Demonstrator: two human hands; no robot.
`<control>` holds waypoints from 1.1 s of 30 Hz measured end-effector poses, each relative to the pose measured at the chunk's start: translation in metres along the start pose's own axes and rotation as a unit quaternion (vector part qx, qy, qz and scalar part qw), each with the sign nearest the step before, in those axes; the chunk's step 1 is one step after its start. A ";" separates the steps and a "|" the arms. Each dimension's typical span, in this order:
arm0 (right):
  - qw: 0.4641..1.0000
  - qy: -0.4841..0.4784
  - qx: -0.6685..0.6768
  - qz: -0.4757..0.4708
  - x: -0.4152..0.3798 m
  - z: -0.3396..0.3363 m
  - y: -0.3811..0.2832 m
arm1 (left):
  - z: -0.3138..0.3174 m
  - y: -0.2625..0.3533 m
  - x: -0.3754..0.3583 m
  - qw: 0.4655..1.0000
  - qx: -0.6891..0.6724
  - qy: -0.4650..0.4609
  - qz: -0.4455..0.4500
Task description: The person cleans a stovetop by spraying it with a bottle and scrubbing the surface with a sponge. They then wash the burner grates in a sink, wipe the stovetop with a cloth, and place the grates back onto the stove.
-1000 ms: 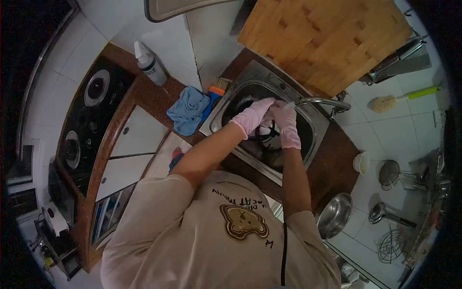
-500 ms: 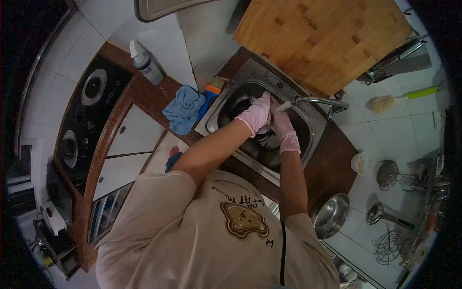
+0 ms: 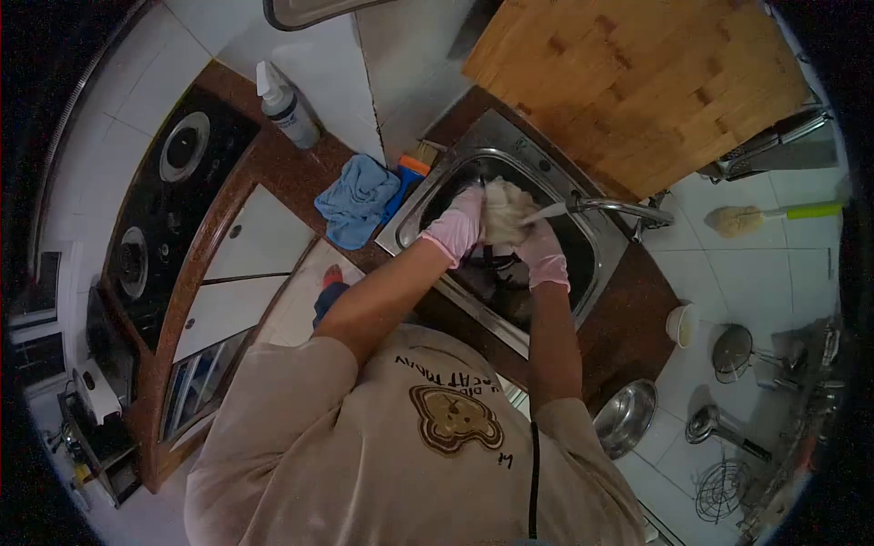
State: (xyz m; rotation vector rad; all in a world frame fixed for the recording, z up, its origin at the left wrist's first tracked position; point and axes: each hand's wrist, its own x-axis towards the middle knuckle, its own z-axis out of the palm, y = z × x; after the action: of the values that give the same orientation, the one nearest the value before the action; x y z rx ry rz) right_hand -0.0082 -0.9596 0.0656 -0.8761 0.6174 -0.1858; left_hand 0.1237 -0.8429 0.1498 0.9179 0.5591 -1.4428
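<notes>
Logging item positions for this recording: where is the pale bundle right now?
In the head view, the pale bundle is held between the left hand and the right hand, over the sink, left of the faucet in the picture.

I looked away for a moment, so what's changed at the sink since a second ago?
The left hand has moved left, away from the right hand, and a pale cloth-like bundle now shows between them; earlier the hands mostly hid it. The blue cloth and spray bottle stayed put, and the tap still runs.
</notes>
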 end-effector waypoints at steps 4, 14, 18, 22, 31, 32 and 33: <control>0.989 0.142 0.039 0.009 -0.002 0.014 -0.014 | -0.022 -0.006 0.042 0.994 -0.036 -0.036 -0.098; 0.816 0.347 -0.459 0.055 -0.026 0.132 -0.050 | -0.054 -0.018 0.079 0.840 0.440 0.001 0.318; 0.767 0.324 -0.544 0.101 0.008 0.082 -0.030 | -0.028 -0.059 0.096 0.643 0.618 0.055 0.449; 0.762 0.370 -0.532 -0.003 0.022 0.051 -0.003 | -0.017 -0.064 0.105 0.555 0.712 0.060 0.426; 0.757 0.172 -0.624 0.084 0.069 -0.057 0.000 | -0.053 -0.046 0.100 0.980 -0.003 -0.053 0.194; 0.607 0.095 -0.757 0.221 0.062 -0.041 -0.024 | -0.052 -0.030 0.081 0.985 -0.050 -0.057 0.155; 0.606 0.094 -0.758 0.224 0.052 -0.028 -0.028 | -0.047 -0.011 0.052 0.986 -0.097 -0.061 0.118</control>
State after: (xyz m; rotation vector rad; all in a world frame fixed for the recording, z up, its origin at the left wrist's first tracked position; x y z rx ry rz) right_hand 0.0204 -1.0168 0.0517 -2.3174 1.1737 0.9002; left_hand 0.1275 -0.8347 0.0801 0.7114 0.4727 -1.1990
